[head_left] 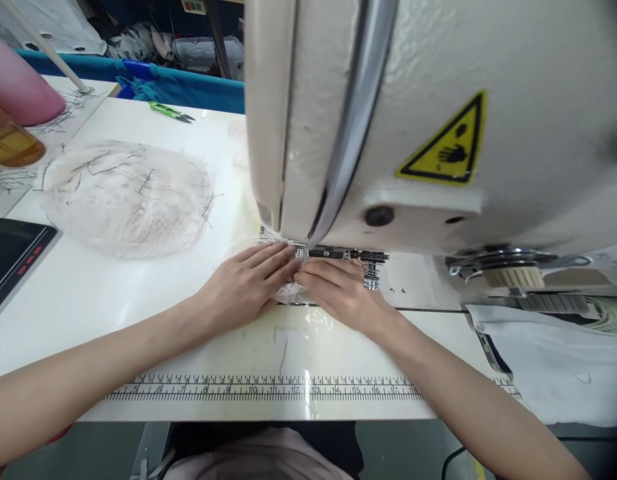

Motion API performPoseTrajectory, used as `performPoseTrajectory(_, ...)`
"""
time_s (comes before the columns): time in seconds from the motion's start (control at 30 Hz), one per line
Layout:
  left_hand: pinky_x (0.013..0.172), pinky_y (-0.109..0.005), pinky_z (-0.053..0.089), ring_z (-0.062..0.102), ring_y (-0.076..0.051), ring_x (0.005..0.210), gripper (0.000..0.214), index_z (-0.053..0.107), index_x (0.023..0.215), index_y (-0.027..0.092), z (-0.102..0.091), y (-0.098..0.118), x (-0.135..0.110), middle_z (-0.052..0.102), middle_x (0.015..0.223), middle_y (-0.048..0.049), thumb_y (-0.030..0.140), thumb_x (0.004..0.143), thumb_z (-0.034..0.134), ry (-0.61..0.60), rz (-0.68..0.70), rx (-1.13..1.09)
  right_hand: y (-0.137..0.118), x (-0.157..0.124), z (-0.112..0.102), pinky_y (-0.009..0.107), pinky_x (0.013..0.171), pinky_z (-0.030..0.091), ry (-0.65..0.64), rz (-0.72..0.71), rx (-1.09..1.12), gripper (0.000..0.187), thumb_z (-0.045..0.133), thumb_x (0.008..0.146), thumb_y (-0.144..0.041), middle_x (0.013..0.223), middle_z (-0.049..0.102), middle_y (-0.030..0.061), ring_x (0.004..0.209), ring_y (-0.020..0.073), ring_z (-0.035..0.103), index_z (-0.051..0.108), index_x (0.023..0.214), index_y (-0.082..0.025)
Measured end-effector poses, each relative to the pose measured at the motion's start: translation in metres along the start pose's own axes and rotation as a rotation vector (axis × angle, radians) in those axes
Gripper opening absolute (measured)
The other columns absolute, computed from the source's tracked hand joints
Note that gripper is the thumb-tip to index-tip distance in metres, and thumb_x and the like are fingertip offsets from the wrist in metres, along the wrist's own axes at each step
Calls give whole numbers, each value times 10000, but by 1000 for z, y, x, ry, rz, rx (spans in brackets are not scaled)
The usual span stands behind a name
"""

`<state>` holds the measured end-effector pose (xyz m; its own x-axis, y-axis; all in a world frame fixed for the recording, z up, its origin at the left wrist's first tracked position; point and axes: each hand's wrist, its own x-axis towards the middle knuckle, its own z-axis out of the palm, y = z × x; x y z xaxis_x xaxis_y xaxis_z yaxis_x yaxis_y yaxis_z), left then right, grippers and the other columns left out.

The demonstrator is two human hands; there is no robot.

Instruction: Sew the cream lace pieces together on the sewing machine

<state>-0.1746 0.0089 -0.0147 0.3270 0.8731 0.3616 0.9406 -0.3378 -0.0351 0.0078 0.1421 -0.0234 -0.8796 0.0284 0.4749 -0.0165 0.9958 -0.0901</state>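
A sewing machine (348,133) fills the upper middle and right, its needle area just beyond my fingertips. At the presser foot (301,252), a pale sheer fabric (291,291) lies mostly hidden under my hands. My left hand (248,280) is on its left part, fingers close together and curved down onto it, thumb out of sight. Right beside it, my right hand (338,290) has its fingers drawn together on the same fabric, tips nearly meeting the left ones. A metal attachment with a spring screw (371,273) sits over the right fingers.
A crumpled sheer piece with dark thread ends (128,200) rests on the left of the white table (113,307). Green thread snips (171,112) lie behind it. At the left edge are a phone (16,257) and a pink thread cone (23,80). White cloth (563,360) lies right.
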Motion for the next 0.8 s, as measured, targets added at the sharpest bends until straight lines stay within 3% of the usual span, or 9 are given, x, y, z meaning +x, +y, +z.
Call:
performPoseTrajectory(0.43,1008,-436,508,553,-280,1243,441,562,1283,86,-4,-9,-1,622,1288,-136,137,855,465,-68,20,-39,-7,1,-5,323,848,504,-105,54,45,244,512,926,-104,984,677,5,949,156,603,651,1031,-275)
performPoseTrajectory(0.8,1005,-434,500,568,-279,1225,413,564,1293,103,-2,-7,1,643,1258,-130,208,916,431,-65,-8,0,1,2,0,298,777,482,-74,-3,22,253,448,941,-86,943,675,10,903,140,595,635,1017,-239)
